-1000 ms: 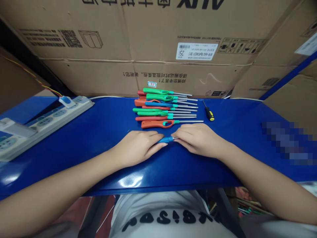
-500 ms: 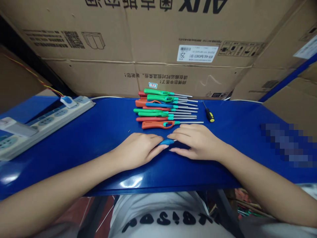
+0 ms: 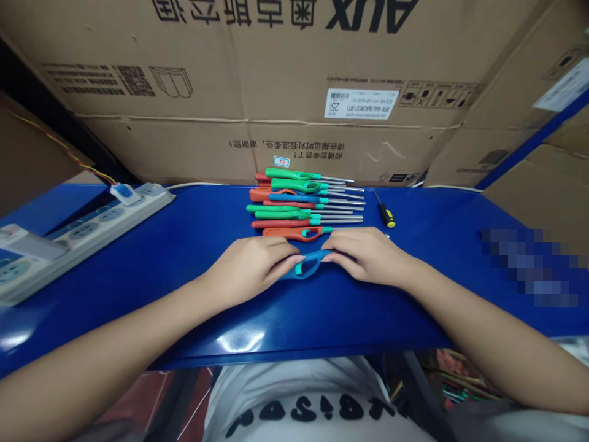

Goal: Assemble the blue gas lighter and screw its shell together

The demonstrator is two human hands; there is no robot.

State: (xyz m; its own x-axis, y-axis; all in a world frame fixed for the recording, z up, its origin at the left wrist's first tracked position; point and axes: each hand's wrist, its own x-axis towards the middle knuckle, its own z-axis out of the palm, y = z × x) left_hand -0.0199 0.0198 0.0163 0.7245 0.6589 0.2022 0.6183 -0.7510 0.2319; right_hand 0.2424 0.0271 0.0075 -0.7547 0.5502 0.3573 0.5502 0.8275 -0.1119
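A long-necked gas lighter with a translucent blue plastic body (image 3: 314, 265) was held between two bare hands, just above or on the near middle of a glossy blue tabletop (image 3: 414, 319). The left hand (image 3: 255, 267) was clamped on its handle end, thumb on the near side and fingers curled over the far side, covering most of the handle. The right hand (image 3: 368, 255) was pinched on the front of the body, thumb and fingertips together just ahead of the loop. Gripped at both ends, the lighter probably had little freedom to roll, and its open loop, with a small turquoise trigger (image 3: 299, 269) inside, was left uncovered towards the wearer. The right hand hid the neck; a small bright tip (image 3: 387, 237) beyond its knuckles may have been the tube's end, though the view was too poor to be sure.

Beyond the hands lay a stacked row of red, orange, green and blue lighters (image 3: 294, 198), their metal tubes all pointing right, an arrangement that seemed to keep them compact. The nearest, an orange lighter with a turquoise collar (image 3: 278, 234), was close to the fingers. A black-and-yellow screwdriver (image 3: 386, 215) lay right of the tubes, apparently within easy reach of the right hand. A brown cardboard carton (image 3: 207, 92) stood behind the row like a back wall.
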